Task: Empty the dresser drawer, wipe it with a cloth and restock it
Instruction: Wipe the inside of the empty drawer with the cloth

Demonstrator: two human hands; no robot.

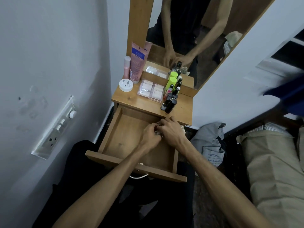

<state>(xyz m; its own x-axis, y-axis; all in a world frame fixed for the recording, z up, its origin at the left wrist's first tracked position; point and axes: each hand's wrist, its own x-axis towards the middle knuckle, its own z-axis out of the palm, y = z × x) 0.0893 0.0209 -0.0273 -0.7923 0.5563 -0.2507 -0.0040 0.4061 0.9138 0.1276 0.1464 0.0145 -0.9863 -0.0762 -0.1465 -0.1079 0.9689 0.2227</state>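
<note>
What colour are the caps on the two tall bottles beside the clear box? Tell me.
Bright lime green caps, seen best in the head view, on the dresser top.

The drawer is showing smooth, matt wood, like the surface above it. A metal handle is glinting below its front. The dark bottles are looking glossy, the pink tube smooth plastic, the organiser box clear plastic, and the mirror is reflecting.

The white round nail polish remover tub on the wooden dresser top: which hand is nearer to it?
Left. The left hand is in the open wooden drawer, below and right of the tub; the right hand lies farther right.
</note>
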